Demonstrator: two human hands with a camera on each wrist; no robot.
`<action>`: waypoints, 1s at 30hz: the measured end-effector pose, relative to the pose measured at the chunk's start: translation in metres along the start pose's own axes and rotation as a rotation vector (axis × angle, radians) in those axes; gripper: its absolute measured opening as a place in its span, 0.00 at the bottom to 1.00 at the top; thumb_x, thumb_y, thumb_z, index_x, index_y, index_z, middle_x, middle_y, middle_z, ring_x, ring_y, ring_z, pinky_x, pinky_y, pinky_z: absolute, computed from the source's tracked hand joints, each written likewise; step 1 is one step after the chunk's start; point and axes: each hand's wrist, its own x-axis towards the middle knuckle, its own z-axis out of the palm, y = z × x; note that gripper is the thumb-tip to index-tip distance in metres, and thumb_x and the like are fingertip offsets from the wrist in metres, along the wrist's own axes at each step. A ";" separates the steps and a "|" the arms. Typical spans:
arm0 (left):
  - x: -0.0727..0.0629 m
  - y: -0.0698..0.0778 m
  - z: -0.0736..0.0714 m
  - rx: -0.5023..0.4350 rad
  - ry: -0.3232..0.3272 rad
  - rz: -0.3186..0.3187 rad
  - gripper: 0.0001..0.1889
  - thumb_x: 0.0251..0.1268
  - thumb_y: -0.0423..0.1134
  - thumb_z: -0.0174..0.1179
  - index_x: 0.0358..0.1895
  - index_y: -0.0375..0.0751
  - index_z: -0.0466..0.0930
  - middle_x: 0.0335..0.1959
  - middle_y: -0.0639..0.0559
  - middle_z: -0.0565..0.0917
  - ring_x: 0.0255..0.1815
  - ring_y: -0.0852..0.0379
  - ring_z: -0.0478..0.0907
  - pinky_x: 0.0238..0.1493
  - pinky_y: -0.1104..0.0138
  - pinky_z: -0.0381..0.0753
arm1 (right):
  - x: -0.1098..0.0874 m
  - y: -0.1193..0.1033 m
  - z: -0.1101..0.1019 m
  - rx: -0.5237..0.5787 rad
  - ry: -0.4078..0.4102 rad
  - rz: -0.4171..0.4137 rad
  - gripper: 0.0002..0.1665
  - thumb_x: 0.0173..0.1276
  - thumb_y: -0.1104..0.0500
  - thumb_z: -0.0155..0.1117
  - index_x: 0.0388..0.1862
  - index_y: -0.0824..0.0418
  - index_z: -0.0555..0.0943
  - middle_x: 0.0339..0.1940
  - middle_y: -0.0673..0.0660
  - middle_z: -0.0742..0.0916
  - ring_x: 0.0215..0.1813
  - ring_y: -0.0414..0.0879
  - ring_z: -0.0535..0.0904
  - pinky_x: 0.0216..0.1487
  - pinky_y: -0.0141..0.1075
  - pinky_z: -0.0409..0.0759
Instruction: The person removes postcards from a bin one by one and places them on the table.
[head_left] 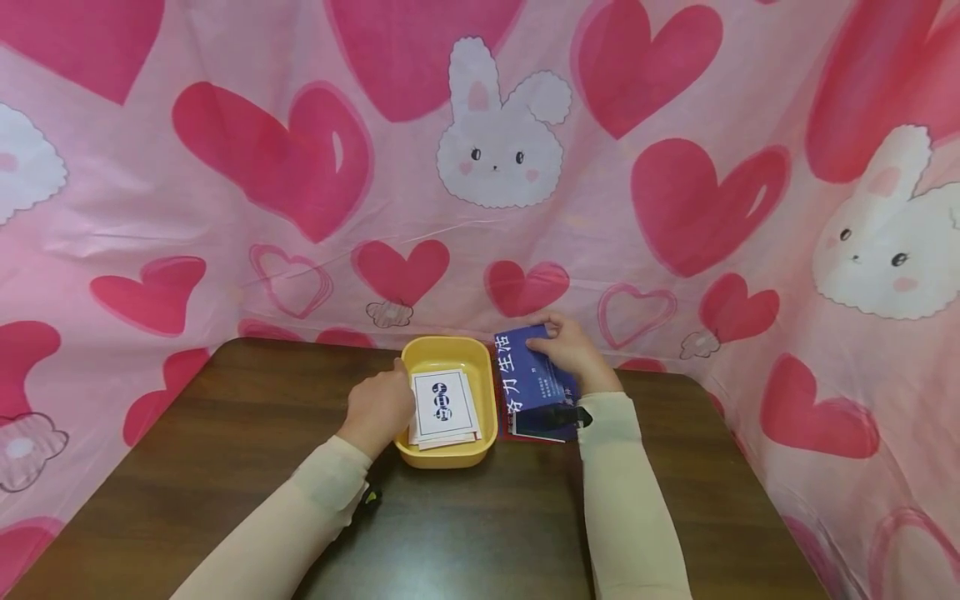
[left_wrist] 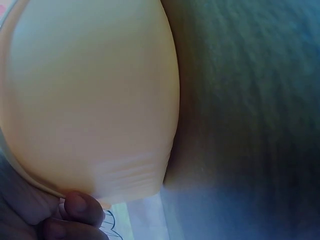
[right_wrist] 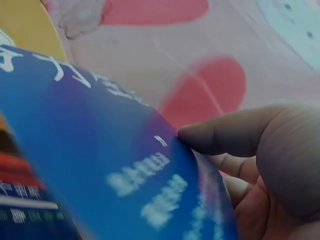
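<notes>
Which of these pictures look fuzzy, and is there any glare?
Head view: fairly sharp, pale sheen on the table; left wrist view: yellow tub washed out, table grain smeared; right wrist view: small print on the blue booklet blurred, pink heart behind soft-edged.

Blue booklet (head_left: 534, 379) in right hand (head_left: 576, 348): large white "力生活", first character unclear; smaller lines blurred. White card (head_left: 465, 414) beside left hand (head_left: 380, 407): dark mark, perhaps lettering.
</notes>
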 end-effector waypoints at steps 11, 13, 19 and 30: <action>0.001 -0.002 -0.002 -0.001 -0.015 -0.004 0.43 0.83 0.49 0.61 0.90 0.29 0.59 0.51 0.37 0.91 0.37 0.42 0.84 0.42 0.48 0.94 | -0.004 0.038 -0.038 0.016 0.015 0.074 0.26 0.79 0.59 0.72 0.71 0.66 0.81 0.62 0.66 0.86 0.57 0.55 0.83 0.52 0.35 0.84; 0.001 -0.002 -0.001 -0.007 -0.020 -0.005 0.43 0.83 0.49 0.61 0.90 0.29 0.59 0.51 0.37 0.91 0.37 0.42 0.84 0.41 0.49 0.94 | -0.004 0.046 -0.041 -0.011 0.009 0.095 0.24 0.79 0.60 0.72 0.68 0.67 0.83 0.55 0.62 0.87 0.53 0.53 0.83 0.51 0.35 0.83; 0.001 -0.002 -0.002 -0.013 -0.017 -0.003 0.42 0.83 0.49 0.60 0.90 0.28 0.59 0.51 0.36 0.91 0.37 0.42 0.83 0.42 0.49 0.94 | -0.002 0.071 -0.051 -0.050 -0.026 0.165 0.23 0.79 0.57 0.73 0.68 0.66 0.83 0.59 0.64 0.87 0.59 0.56 0.82 0.61 0.42 0.80; 0.000 0.000 -0.004 -0.003 -0.020 -0.004 0.39 0.86 0.47 0.56 0.90 0.29 0.59 0.45 0.39 0.91 0.36 0.43 0.83 0.38 0.51 0.92 | -0.003 0.097 -0.053 0.036 -0.047 0.254 0.28 0.82 0.56 0.71 0.75 0.64 0.80 0.68 0.68 0.85 0.60 0.58 0.85 0.53 0.39 0.88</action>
